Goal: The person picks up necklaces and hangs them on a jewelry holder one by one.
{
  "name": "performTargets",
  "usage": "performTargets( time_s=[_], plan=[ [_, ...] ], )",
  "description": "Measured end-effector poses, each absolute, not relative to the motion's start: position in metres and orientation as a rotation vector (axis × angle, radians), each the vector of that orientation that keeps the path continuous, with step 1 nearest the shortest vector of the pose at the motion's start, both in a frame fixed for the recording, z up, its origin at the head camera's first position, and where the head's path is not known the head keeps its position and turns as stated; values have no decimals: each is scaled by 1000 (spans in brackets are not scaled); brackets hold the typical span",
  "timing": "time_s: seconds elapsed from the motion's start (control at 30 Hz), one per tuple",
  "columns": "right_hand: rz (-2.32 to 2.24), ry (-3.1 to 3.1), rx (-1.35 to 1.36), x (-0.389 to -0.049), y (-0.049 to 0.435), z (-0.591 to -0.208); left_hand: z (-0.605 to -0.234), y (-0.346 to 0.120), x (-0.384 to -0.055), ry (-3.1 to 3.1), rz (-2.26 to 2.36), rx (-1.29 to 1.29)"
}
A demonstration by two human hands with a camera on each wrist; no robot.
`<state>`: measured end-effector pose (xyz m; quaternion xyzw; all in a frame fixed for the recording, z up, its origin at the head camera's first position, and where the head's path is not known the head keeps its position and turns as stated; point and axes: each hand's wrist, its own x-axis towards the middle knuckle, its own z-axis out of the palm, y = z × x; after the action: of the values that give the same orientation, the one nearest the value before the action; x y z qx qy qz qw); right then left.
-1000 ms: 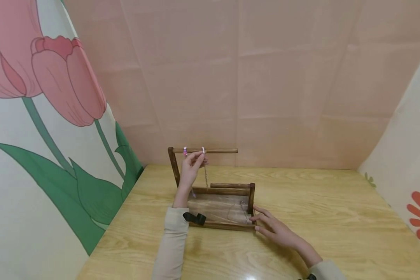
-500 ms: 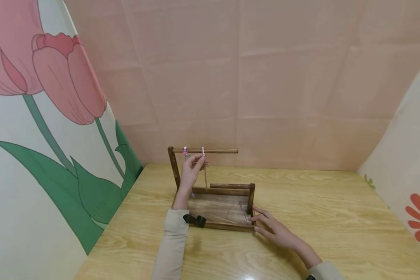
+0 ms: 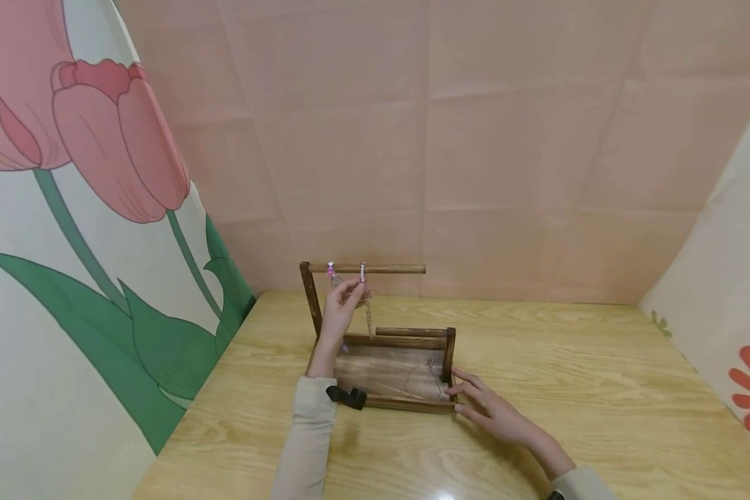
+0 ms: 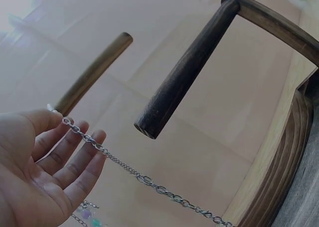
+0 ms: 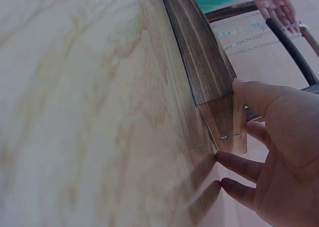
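My left hand (image 3: 339,309) pinches a white-beaded chain (image 3: 362,272) between thumb and fingers, just under the upper bar (image 3: 400,269) of a brown wooden jewellery rack. The beads loop over that bar, and silver links (image 4: 159,188) trail down past the fingers in the left wrist view. A strand with pink and purple beads (image 3: 330,269) hangs further left on the same bar. My right hand (image 3: 490,413) touches the front right corner of the rack's tray (image 3: 406,404), its fingers fairly straight and the thumb at the front board (image 5: 199,47).
A thin chain necklace (image 3: 437,378) lies inside the tray's right part. The shorter lower bar (image 3: 412,332) sticks out leftward from the right post (image 3: 448,354). Wood-grain table (image 3: 600,396) surrounds the rack, with a pink backdrop (image 3: 506,173) behind.
My left hand has come down slightly, and more white beads show below the upper bar. The right hand stays at the tray corner.
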<state>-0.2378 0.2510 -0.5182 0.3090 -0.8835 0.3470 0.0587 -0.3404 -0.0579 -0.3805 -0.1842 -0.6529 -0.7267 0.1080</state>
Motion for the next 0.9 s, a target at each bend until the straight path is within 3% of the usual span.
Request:
performTargets(
  time_s=[0.9],
  plan=[
    [1064, -2678, 932, -238, 252, -519, -401, -70, -333, -1977, -2103, -523]
  ],
)
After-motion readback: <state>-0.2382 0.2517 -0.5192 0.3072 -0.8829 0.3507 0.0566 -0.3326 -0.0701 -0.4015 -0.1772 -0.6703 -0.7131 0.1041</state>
